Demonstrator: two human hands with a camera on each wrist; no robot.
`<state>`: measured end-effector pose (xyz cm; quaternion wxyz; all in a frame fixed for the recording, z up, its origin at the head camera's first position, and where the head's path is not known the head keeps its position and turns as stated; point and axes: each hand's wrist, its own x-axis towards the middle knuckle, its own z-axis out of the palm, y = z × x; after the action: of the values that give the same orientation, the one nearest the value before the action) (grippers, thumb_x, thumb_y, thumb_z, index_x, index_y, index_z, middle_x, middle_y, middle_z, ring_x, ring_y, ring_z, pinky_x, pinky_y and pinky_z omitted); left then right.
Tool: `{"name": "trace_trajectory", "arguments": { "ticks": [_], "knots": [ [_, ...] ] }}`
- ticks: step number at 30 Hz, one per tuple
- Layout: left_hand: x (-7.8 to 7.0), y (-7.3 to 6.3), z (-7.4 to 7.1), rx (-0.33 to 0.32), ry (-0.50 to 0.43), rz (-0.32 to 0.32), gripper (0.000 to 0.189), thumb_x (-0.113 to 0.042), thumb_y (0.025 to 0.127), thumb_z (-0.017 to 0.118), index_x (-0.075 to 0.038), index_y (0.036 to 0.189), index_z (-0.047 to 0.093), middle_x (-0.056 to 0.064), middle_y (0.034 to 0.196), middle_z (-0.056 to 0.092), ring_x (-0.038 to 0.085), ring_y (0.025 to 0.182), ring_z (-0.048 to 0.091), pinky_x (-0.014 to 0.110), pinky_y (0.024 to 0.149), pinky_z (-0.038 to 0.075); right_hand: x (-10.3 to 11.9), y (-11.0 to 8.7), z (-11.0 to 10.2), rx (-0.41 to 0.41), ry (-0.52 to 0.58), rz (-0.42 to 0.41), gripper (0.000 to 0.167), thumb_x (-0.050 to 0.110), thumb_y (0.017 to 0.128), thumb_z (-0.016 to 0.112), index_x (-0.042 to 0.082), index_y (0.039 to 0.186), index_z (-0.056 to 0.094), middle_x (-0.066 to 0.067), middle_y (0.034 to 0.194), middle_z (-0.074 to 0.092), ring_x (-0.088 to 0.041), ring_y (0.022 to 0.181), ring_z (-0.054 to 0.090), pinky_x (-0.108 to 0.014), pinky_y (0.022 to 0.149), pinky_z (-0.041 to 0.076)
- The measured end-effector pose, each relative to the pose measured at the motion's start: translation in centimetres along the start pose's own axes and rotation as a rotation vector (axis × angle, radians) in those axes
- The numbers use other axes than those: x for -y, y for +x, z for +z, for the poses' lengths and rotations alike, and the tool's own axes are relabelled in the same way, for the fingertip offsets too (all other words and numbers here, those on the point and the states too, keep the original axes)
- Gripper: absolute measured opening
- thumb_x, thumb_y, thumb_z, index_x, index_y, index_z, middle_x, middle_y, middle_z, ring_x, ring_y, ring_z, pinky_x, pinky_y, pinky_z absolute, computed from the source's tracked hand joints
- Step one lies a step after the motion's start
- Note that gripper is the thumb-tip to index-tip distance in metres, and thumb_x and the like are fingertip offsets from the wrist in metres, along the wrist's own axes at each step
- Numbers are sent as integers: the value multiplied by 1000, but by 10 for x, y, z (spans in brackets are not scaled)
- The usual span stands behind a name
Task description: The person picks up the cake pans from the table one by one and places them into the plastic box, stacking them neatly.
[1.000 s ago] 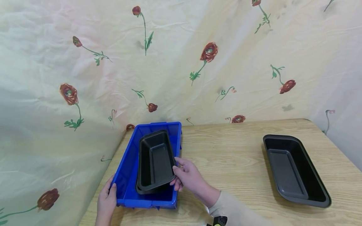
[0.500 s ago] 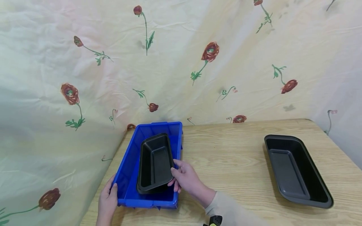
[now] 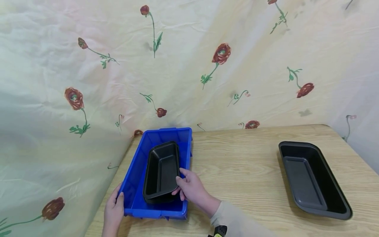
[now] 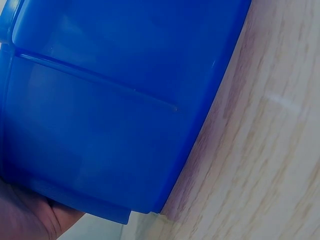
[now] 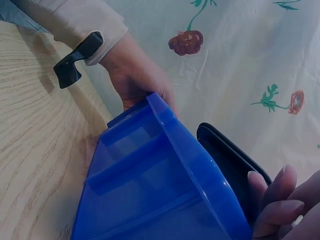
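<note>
A blue plastic bin stands on the left of the wooden table. My left hand grips its near left corner, thumb over the rim. Inside the bin lies a black loaf pan, tilted a little, with what looks like another dark pan beneath it. My right hand pinches this upper pan's near right corner, the thumb on the rim and other fingers below. In the right wrist view, the right fingers meet the black rim above the bin wall. Mostly the bin's outer wall fills the left wrist view.
Another black loaf pan sits on the right side of the table. Behind and to the left hangs a pale cloth with a red flower pattern. A dark band circles the left wrist in the right wrist view.
The upper pan has come down and slightly nearer, deeper in the bin, with my right hand following leftward. My left hand keeps its grip on the bin.
</note>
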<state>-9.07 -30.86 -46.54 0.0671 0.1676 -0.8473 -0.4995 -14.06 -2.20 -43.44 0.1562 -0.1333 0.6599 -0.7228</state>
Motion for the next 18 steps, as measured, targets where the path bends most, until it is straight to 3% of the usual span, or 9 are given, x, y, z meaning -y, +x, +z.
{"name": "trace_trajectory", "arguments": {
  "ticks": [12, 18],
  "knots": [
    [2, -1, 0, -15, -8, 19, 49, -12, 113, 31, 6, 158, 32, 32, 161, 30, 51, 147, 28, 66, 117, 26, 5, 3, 1, 19, -98, 90, 60, 6, 109, 50, -17, 156, 20, -13, 73, 74, -6, 36, 40, -17, 37, 35],
    [2, 0, 2, -4, -11, -10, 50, -15, 114, 29, 3, 160, 29, 30, 163, 27, 52, 147, 26, 67, 116, 27, 10, 3, -1, 73, -154, 125, 62, 5, 108, 51, -19, 155, 18, -13, 75, 75, -5, 33, 39, -17, 34, 33]
  ]
}}
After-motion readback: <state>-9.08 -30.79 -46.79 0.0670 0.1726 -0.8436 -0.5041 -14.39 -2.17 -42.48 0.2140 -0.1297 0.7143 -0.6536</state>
